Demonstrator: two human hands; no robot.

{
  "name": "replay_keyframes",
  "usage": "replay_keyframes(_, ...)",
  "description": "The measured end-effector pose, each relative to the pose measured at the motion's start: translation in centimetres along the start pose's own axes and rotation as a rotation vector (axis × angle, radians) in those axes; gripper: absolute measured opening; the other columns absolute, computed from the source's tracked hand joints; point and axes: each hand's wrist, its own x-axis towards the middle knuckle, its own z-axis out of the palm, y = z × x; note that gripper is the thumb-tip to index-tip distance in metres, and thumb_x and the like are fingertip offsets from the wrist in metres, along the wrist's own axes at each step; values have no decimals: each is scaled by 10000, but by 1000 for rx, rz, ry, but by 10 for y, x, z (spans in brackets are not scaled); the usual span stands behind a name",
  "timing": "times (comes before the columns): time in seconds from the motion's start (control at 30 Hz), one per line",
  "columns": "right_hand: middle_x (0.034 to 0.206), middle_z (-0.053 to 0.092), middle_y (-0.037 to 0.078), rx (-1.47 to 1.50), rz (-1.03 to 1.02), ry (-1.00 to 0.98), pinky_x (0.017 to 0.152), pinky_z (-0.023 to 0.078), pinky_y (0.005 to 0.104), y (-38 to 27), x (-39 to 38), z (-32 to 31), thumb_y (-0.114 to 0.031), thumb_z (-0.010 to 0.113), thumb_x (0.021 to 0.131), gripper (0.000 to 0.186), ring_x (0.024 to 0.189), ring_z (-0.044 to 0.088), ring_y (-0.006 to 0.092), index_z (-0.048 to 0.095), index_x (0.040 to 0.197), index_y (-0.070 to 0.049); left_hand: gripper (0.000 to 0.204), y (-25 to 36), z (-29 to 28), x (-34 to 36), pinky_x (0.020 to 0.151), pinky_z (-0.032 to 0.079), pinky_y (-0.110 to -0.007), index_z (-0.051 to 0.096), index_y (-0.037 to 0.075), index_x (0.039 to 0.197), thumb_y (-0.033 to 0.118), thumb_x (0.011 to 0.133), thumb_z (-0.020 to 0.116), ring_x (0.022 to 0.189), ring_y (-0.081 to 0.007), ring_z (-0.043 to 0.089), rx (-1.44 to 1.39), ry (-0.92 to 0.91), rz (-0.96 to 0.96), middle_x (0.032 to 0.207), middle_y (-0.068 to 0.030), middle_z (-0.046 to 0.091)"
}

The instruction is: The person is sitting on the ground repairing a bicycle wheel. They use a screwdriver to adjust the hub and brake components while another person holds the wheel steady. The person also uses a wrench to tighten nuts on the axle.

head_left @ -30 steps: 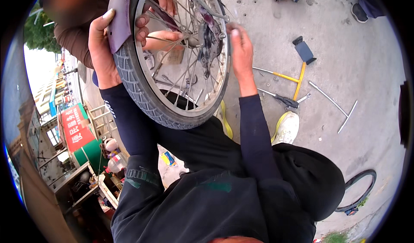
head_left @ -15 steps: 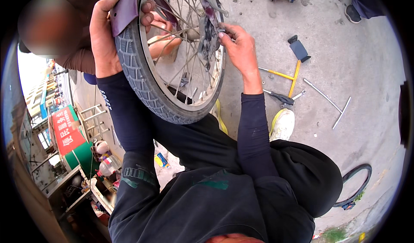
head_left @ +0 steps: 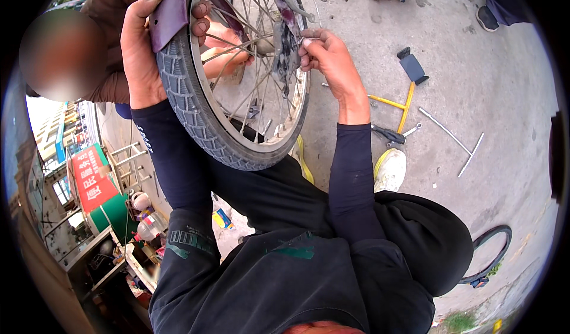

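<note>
While your left hand (head_left: pixel 142 52) grips the wheel (head_left: pixel 199 117), the work at its middle looks unfinished

As far as you can judge from here, the main pieces are together: the tyre (head_left: pixel 181 96) sits on the rim, the spokes run to the hub (head_left: pixel 263 46), and the purple mudguard (head_left: pixel 170 15) covers the tyre's upper edge. The wheel stands tilted in front of you, between your forearms. Your left hand is clamped around mudguard and rim, thumb outside, fingers inside.

Your right hand (head_left: pixel 333 58) has thumb and fingers drawn together at the edge of the dark part (head_left: pixel 285 64) beside the hub. You cannot tell what, if anything, they pinch, or whether that fixing is tight, so this side is probably what remains. Beyond the spokes, the other person's hands (head_left: pixel 217 35) are near the hub too, their progress unclear.

The yellow wrench (head_left: pixel 407 107) and silver wrench (head_left: pixel 471 154) lie on the ground (head_left: pixel 504 102), out of your hands.
</note>
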Motion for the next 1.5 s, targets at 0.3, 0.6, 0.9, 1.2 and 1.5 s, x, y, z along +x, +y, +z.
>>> replay_keyframes(0.3, 790, 682, 35, -238, -254, -4, 574, 483, 252, 22, 2, -2, -153, 724, 917, 297, 633, 597, 85, 623, 1140, 14, 693, 4, -1, -1, 666, 553, -217, 403, -193, 1345, 377, 979, 546, 820, -169, 561, 19, 19, 7, 1022, -142, 555)
replay_keyframes(0.6, 795, 725, 38, -19, -280, 248, 621, 510, 230, 29, 7, 14, -156, 786, 883, 231, 665, 628, 79, 747, 1027, 20, 681, 3, 4, -2, 647, 551, -212, 389, -199, 1346, 357, 982, 543, 810, -173, 552, 13, -24, 11, 998, -144, 533)
replay_keyframes(0.9, 886, 741, 69, -205, -393, 138, 713, 547, 265, 29, 4, -1, -69, 708, 892, 202, 776, 682, 123, 749, 1071, 15, 694, 2, 0, -2, 640, 532, -227, 397, -180, 1366, 387, 989, 529, 816, -168, 547, 51, 12, 27, 1019, -138, 554)
replay_keyframes(1.2, 913, 727, 117, -521, -405, 168, 733, 550, 312, 7, -1, 0, -73, 726, 857, 182, 797, 701, 199, 756, 1031, -30, 694, 1, 1, -2, 659, 536, -223, 399, -174, 1370, 388, 986, 538, 823, -165, 552, 20, -8, 17, 1027, -133, 552)
replay_keyframes(1.5, 906, 713, 123, -696, -606, 127, 701, 540, 321, 11, 2, -8, -29, 672, 892, 161, 750, 676, 202, 713, 1046, -12, 621, -1, -1, 0, 647, 568, -211, 462, -125, 1335, 378, 979, 543, 799, -168, 578, 49, 15, 55, 1034, -158, 569)
